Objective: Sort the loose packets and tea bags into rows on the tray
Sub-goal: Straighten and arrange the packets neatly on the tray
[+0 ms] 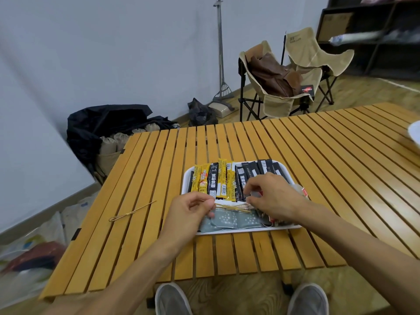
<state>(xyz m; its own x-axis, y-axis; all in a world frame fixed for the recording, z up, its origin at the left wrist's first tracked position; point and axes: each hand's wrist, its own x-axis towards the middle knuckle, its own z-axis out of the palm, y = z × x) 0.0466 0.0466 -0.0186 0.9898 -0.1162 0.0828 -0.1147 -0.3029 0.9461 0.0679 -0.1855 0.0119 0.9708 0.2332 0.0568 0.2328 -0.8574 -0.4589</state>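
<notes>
A white tray (185,180) lies on the slatted wooden table. Yellow stick packets (202,178) and black stick packets (256,168) stand in a row along its far side. Grey-green tea bags (236,220) lie along its near side. My left hand (189,211) hovers over the tray's near left corner and pinches one end of a thin gold strand (229,206). My right hand (272,196) is over the tray's right half, fingers curled on the strand's other end beside a small clear packet. What lies under my right hand is hidden.
A loose gold twist tie (131,212) lies on the table (318,178) left of the tray. A white dish edge (414,133) shows at the far right. Two folding chairs (279,80), black bags (106,123) and a metal stand are beyond the table.
</notes>
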